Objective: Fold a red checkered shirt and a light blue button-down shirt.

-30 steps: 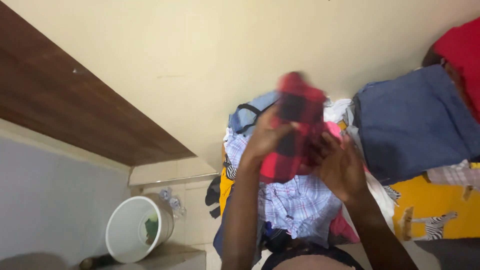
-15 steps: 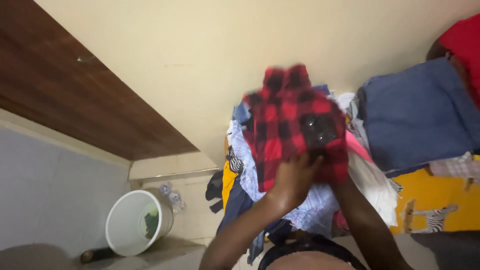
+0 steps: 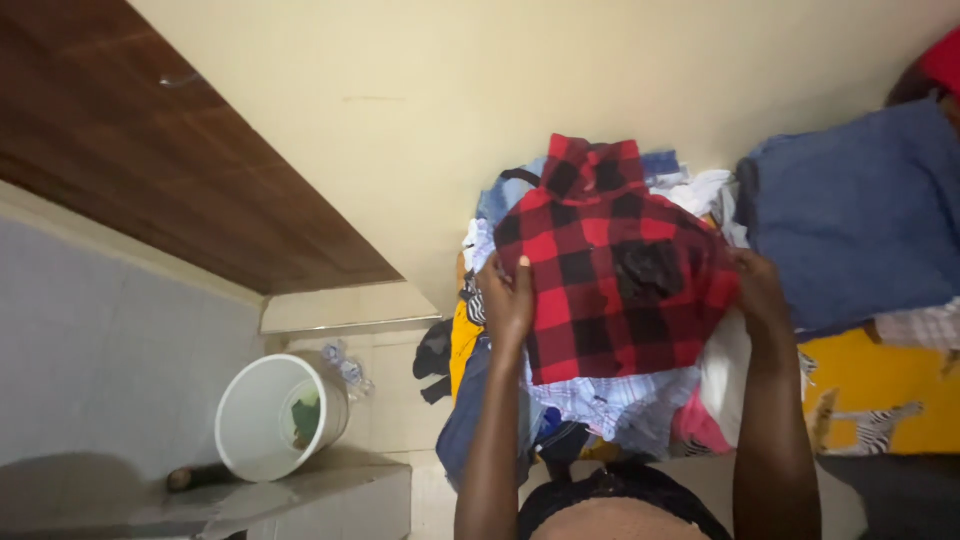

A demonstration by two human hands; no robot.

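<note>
I hold a red and black checked shirt (image 3: 610, 265) spread flat in front of me, above a heap of clothes. My left hand (image 3: 506, 300) grips its left edge. My right hand (image 3: 758, 290) grips its right edge. The shirt's collar points up and away from me. Below the shirt lies a pale blue and white plaid garment (image 3: 610, 400) on top of the clothes heap (image 3: 480, 370).
A folded blue denim garment (image 3: 860, 215) lies at the right, on a yellow sheet with zebra pictures (image 3: 880, 410). A white bucket (image 3: 275, 420) stands on the tiled floor at lower left. A brown wooden door (image 3: 150, 160) and a cream wall (image 3: 480, 90) are behind.
The bunched shirt has been shaken out and spread flat. My hands have moved apart from the middle to its left and right edges.
</note>
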